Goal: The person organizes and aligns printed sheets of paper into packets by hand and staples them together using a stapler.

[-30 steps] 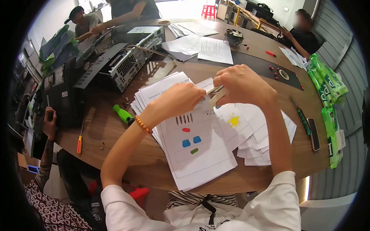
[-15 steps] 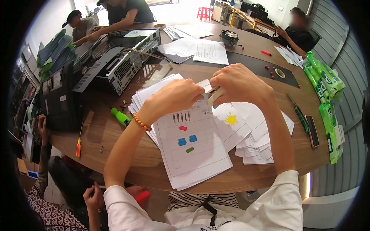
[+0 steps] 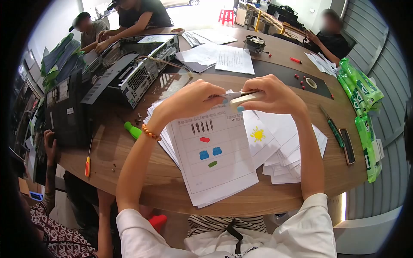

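Note:
Between my hands lies a slim pale pen-like piece with small lettering and a dark stretch toward the right. My left hand is closed on its left end. Closed fingers of my right hand hold a cream-white rounded block just below its dark part; its exact kind is unclear. Both hands hover at the top edge of a worksheet stack, printed with pencils, a red shape, blue shapes and a green shape. Beside it, to the right, is a sheet with a yellow sun.
An opened computer case and a black panel stand left. A green-handled tool, a yellow screwdriver, a soldering iron, a phone, a fan and green packs surround the papers. Other people sit around.
My hands have tilted, so the pale piece and the cream block now show more fully and lie more level. The left fist has opened slightly into a pinch.

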Tool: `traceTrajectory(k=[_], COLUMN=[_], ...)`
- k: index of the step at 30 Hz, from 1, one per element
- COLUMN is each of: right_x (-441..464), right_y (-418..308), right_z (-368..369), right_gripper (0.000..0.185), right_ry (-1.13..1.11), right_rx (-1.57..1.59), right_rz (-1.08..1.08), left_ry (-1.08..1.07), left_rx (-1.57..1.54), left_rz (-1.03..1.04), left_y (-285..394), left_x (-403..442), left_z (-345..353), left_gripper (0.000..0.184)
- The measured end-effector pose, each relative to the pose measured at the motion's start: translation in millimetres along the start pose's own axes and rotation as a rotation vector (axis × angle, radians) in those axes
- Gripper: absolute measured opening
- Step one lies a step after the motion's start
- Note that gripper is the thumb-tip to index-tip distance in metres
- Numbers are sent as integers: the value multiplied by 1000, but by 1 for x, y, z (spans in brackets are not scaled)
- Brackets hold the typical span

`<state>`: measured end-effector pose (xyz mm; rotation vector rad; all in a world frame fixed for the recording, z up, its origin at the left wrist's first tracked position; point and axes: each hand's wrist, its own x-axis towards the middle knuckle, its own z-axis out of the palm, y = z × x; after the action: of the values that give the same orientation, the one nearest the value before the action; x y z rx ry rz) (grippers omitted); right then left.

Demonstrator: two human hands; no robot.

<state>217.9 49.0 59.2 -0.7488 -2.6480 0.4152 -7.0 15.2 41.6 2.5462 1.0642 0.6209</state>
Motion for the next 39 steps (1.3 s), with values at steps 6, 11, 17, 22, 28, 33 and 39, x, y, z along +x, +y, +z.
traceTrajectory(k=[6, 11, 17, 22, 28, 33, 39], right_x=[1, 2, 3, 3, 1, 3, -1], right_y=[3, 3, 5, 5, 3, 13, 32], right_z=[5, 8, 13, 17, 15, 17, 11], right_gripper=[33, 35, 36, 36, 36, 35, 33], right_ry=[65, 110, 151, 159, 137, 171, 194], right_rx=[-26, -99, -150, -107, -92, -152, 399], right_rz=[-51, -50, -77, -102, -88, -94, 235], left_ry=[-6, 101, 112, 103, 136, 40, -74], left_rx=[-50, 32, 133, 110, 113, -93, -50], left_rz=[-63, -73, 70, 98, 143, -112, -247], left_y=[0, -2, 4, -2, -2, 1, -6], left_x=[-3, 1, 1, 0, -1, -4, -14], left_z=[1, 6, 5, 8, 9, 1, -20], left_gripper=[24, 31, 24, 23, 23, 22, 23])
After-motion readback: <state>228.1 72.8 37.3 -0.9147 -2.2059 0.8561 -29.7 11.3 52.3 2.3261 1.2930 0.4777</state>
